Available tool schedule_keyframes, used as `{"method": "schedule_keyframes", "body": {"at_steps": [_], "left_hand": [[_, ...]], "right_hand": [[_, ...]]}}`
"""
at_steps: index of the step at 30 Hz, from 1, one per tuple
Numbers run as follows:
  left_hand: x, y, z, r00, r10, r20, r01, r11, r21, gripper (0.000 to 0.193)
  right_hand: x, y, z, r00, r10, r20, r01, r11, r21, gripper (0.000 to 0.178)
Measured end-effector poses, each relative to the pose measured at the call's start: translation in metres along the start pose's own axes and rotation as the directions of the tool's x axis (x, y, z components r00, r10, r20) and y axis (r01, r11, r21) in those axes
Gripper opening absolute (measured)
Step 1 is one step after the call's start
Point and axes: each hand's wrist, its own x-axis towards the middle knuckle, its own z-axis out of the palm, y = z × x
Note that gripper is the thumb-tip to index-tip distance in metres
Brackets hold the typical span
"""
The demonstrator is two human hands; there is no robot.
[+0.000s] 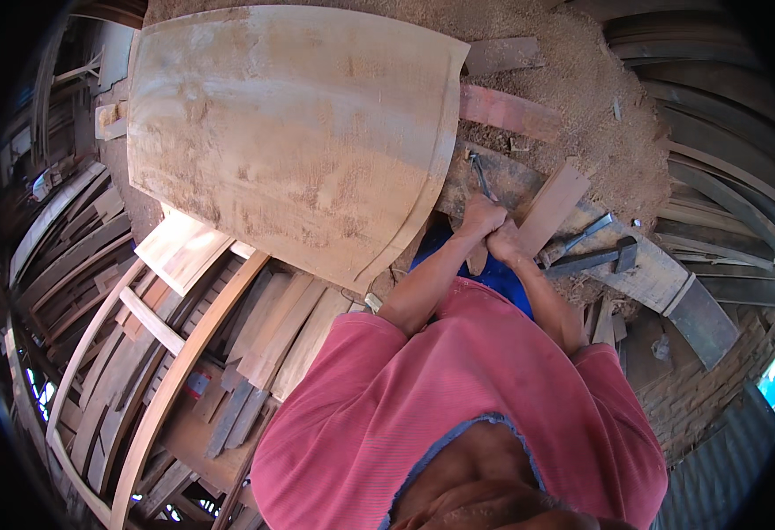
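Observation:
My left hand [483,215] is closed around the lower end of a slim dark metal tool [479,175] with a small bent head; its exact kind is too small to tell. The tool's head lies over a worn plank [504,179]. Against the left hand is my right hand [505,242], also closed, its fingers partly hidden; what it grips cannot be made out. Beside the right hand, a flat piece of wood [555,205] slants across the plank. Just right of it lie a chisel-like tool [589,232] and a dark hammer [595,258].
A large, sawdust-covered wooden panel [290,132] fills the area ahead and left. Stacked boards [273,336] and a long curved strip [180,380] lie at the left. More curved boards [723,194] are piled at the right. Sawdust [595,88] covers the ground beyond.

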Motion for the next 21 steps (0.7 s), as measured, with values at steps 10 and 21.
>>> {"method": "schedule_keyframes", "body": {"at_steps": [10,21], "left_hand": [[-0.048,0.072,-0.111,0.331,0.929,-0.167,-0.749,0.366,0.552,0.066],[0.022,0.090,-0.162,0.689,0.630,0.359,-0.722,0.642,0.259,0.029]], "right_hand": [[-0.064,-0.096,-0.128,0.957,-0.288,-0.035,0.266,0.919,-0.292,0.060],[-0.032,-0.123,-0.109,0.738,-0.510,-0.442,0.611,0.783,0.115,0.042]]}}
